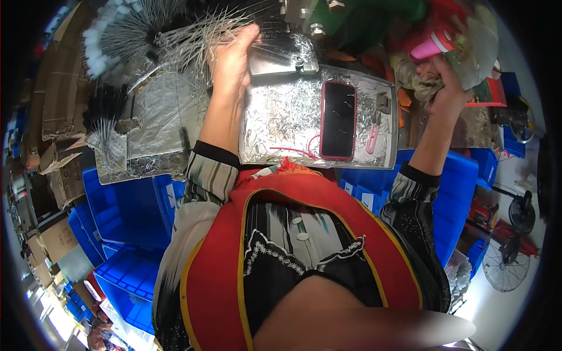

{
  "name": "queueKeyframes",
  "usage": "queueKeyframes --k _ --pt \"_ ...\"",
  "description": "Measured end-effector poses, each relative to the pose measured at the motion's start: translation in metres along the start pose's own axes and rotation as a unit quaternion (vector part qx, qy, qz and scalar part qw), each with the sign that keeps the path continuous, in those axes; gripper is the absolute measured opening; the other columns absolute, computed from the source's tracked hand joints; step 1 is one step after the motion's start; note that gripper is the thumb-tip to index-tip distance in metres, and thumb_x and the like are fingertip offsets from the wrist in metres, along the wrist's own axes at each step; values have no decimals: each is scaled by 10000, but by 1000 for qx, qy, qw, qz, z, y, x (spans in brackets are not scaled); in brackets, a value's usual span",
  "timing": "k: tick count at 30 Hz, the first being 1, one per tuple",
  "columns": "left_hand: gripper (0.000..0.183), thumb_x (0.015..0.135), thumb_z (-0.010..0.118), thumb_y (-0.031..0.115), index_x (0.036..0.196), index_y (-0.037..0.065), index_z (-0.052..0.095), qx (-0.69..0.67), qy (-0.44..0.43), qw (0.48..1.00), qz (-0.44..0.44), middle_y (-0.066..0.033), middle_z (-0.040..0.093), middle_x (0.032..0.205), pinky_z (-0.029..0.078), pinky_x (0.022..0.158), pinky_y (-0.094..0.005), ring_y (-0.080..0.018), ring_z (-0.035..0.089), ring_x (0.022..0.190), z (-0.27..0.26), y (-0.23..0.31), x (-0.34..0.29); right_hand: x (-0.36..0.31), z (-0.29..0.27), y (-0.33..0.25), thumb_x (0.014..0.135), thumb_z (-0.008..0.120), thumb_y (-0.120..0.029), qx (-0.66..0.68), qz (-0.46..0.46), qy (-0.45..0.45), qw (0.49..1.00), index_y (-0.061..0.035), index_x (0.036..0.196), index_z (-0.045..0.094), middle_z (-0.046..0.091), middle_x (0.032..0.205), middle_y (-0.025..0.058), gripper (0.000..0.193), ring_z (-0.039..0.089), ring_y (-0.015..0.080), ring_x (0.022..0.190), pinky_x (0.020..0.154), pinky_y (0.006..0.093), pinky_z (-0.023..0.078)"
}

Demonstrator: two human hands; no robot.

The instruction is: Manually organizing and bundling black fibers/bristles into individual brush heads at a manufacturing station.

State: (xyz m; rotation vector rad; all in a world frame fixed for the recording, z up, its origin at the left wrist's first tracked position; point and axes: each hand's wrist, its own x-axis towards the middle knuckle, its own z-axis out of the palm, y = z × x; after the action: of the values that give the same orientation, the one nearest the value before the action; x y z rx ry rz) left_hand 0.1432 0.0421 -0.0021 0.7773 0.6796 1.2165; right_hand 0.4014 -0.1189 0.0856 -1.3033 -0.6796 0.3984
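My left hand (230,61) is closed around a bundle of thin wire brushes (202,36), their bare silvery stems fanning out to the left and dark bristles showing on the right. Below its wrist lies a metal tray (393,137) strewn with short wire clippings. A phone in a pink case (338,120) rests in the tray, beside a small pink-handled tool (373,134) and a thin pink cord (293,151). My right hand (446,90) is curled at the far right, against crumpled yellowish material and a pink cylinder (432,47); its grip is partly hidden and blurred.
Metal machine parts with bolts (317,29) stand at the back centre, close to the left hand. More brushes with white tips (99,44) are piled far left. Blue bins (126,205) sit below the bench edge on both sides. A fan (506,263) stands lower right.
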Motion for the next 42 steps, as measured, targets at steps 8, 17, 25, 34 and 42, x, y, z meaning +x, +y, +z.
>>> queueKeyframes --k 8,17,25,34,42 --pt "153 744 633 -5 872 -52 563 -61 64 995 41 -134 610 802 522 612 -258 -213 620 693 -4 -7 1 -3 2 -6 736 576 -73 -36 -21 22 999 75 658 561 550 587 132 167 553 208 558 579 293 450" --pt "140 740 637 -10 852 -49 562 -62 76 993 59 -135 607 791 523 595 -259 -216 622 687 -5 -11 6 2 2 -23 700 590 -56 -50 3 -25 998 37 630 564 572 573 121 119 558 188 505 510 286 453" --pt "163 730 659 14 853 -38 564 -22 80 995 49 -118 606 765 512 537 -248 -188 614 648 -4 -4 5 0 -1 54 740 543 -24 -84 -228 -49 969 47 639 562 570 576 123 124 556 186 530 540 294 456" --pt "169 742 664 56 871 5 566 -50 90 993 61 -90 600 749 423 436 -207 -151 589 617 -12 -10 13 2 0 -14 700 595 -71 -47 -22 -26 998 48 664 581 575 575 128 125 556 195 517 527 288 449" --pt "188 738 670 65 876 10 556 -49 117 991 40 -99 599 701 400 407 -212 -163 584 578 -9 -7 13 -2 1 -7 728 557 -45 -29 -28 7 999 75 661 556 547 573 141 137 551 215 539 577 318 461"
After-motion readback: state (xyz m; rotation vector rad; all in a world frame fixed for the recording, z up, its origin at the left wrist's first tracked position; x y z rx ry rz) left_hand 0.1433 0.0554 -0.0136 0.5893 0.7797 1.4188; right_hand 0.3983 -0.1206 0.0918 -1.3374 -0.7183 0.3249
